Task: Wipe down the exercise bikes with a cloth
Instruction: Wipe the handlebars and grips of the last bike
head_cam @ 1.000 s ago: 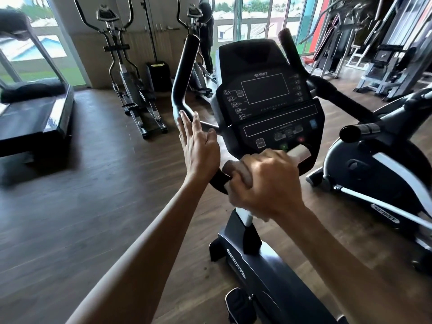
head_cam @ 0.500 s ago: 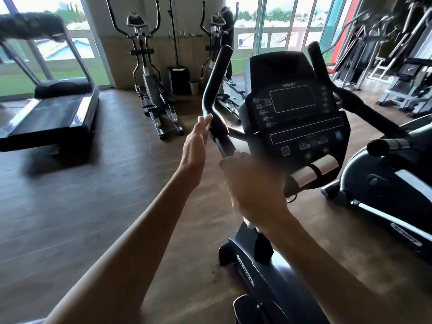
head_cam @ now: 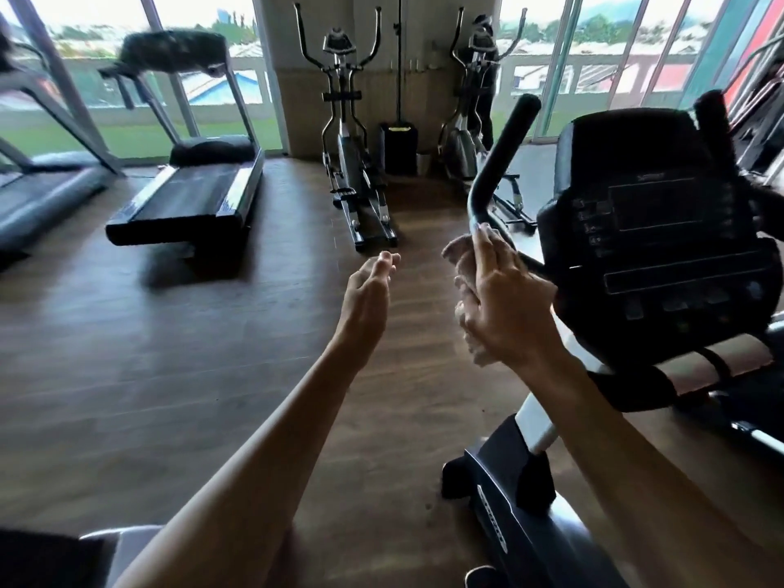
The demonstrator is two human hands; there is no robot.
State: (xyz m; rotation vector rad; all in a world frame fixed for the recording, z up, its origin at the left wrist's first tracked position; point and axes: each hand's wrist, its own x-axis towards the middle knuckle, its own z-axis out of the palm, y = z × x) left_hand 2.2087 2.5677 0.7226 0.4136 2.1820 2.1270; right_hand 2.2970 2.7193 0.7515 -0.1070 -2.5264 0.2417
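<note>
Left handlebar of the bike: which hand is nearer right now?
Right. The right hand presses the cloth against the handlebar at its lower bend. The left hand hangs open in the air to the left of the bar, touching nothing.

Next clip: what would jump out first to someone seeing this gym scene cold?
The right hand pressing a pale cloth against the bike's black handlebar, centre right. Beside it the left hand hangs open over the wooden floor, touching nothing. The bike's dark console fills the right edge.
</note>
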